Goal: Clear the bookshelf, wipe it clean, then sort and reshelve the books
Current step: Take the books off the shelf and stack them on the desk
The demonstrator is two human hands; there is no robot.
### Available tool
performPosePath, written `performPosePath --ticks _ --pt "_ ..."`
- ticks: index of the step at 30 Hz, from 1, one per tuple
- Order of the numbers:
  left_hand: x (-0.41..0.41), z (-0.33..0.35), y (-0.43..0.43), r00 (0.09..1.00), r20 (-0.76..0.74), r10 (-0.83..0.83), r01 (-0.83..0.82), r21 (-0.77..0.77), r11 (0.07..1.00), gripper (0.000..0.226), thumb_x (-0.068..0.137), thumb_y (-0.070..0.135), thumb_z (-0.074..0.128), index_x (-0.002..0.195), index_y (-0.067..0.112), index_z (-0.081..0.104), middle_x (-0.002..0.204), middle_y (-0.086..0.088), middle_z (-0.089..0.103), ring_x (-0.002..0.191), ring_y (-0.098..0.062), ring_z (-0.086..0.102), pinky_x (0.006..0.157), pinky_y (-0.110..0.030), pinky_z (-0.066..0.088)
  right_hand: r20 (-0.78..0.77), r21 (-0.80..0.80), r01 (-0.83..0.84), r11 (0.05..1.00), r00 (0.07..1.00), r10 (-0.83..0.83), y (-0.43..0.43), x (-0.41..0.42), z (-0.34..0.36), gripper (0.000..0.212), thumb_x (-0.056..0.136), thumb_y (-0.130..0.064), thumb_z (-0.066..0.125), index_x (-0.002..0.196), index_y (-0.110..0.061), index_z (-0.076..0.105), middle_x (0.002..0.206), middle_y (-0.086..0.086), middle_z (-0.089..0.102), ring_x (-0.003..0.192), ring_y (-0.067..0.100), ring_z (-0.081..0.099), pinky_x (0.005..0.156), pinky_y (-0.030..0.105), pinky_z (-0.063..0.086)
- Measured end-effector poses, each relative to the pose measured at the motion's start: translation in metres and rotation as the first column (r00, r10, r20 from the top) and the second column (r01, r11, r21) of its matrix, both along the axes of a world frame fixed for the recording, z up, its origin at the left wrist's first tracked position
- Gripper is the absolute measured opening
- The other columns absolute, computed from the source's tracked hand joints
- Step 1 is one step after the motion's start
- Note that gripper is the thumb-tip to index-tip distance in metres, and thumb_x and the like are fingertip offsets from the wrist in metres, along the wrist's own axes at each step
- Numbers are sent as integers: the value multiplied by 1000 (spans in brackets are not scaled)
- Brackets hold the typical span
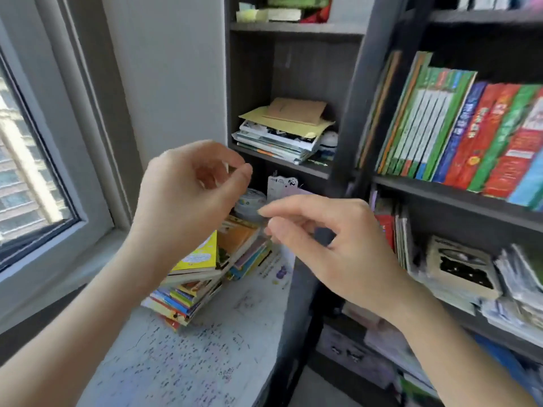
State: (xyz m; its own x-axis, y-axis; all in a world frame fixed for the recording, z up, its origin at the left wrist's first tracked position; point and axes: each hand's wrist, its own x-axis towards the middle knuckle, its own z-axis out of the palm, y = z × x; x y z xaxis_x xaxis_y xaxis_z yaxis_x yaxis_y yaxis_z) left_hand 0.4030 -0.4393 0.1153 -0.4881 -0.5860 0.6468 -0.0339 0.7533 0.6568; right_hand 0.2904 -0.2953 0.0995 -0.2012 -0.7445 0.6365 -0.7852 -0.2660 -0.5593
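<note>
Head view: left hand (pixel 191 195) and right hand (pixel 332 245) mid-frame, fingers loosely curled, empty; book pile (pixel 191 277) on desk (pixel 205 353), lower centre; bookshelf (pixel 367 83) at right mostly full; clearing judged barely begun, wiping and sorting ahead.

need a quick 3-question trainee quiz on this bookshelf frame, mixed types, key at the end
1. True or false: the left hand or the right hand holds a book.
2. The pile of books on the desk is: A stacked flat; B standing upright in a row; C packed in a box.
3. Fill in: on the narrow shelf, the brown envelope lies on a ___ sheet.
Key: 1 false; 2 A; 3 yellow.
</note>
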Motion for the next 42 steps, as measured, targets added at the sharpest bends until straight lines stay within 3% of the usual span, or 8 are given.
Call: performPosePath --ticks 6,16,20,24,29,33,38,42 --pt "-42 -5 128 982 -187 -5 -31 -186 982 14 83 22 65 70 18 66 58 4 53 57 -11 47 55 -23 37 3 -42 157 987 988 -157 137 -50 20 13 91 -26 59 95 -34 68 83 -12 72 77 8 69 70 34 56" --pt "-177 39 274 962 -102 -251 209 -314 926 15 79 29 59 75 17 68 69 9 58 63 -8 54 59 -27 45 -18 -198 498 844 859 -511 307 -155 76 21 94 -20 59 86 -38 64 75 -19 69 73 2 67 71 25 56" --pt "-235 69 296 954 -104 -280 225 -362 904 9 81 24 63 78 18 69 72 8 59 64 -11 55 61 -29 46 -16 -277 617 736 763 -646 341 -201 106 18 94 -17 59 84 -29 68 74 -11 70 73 5 67 74 34 57" --pt "-295 101 304 954 -108 -279 215 -402 890 7 86 22 63 84 18 68 80 5 62 72 -9 55 64 -27 44 -60 -290 719 632 645 -762 351 -249 137 14 92 -22 58 85 -26 69 76 -14 69 74 7 67 79 42 56" --pt "-380 134 288 945 -134 -297 228 -377 898 10 88 22 60 93 17 67 87 3 63 79 -12 58 71 -29 49 -163 -311 804 507 481 -862 341 -316 171 13 92 -30 57 90 -25 69 81 -13 69 77 7 65 79 35 54" --pt "-451 166 256 967 -108 -229 180 -344 922 27 91 25 57 117 15 60 111 -2 60 86 -16 57 74 -27 44 -310 -244 887 392 312 -898 306 -387 211 35 93 -44 54 120 -23 60 98 -8 69 80 7 56 63 22 39" --pt "-517 202 221 981 -128 -143 100 -298 949 46 94 27 55 136 11 46 131 -9 48 114 -24 49 90 -29 39 -399 -192 927 323 227 -888 258 -463 252 60 92 -53 53 139 -20 37 115 0 63 99 20 61 73 30 46" --pt "-555 230 204 996 -87 -21 -1 -253 968 46 95 32 52 133 7 47 129 -14 48 115 -29 46 91 -33 37 -483 -140 923 359 253 -838 219 -511 283 70 89 -55 57 140 -17 28 125 3 59 104 23 61 70 30 44"
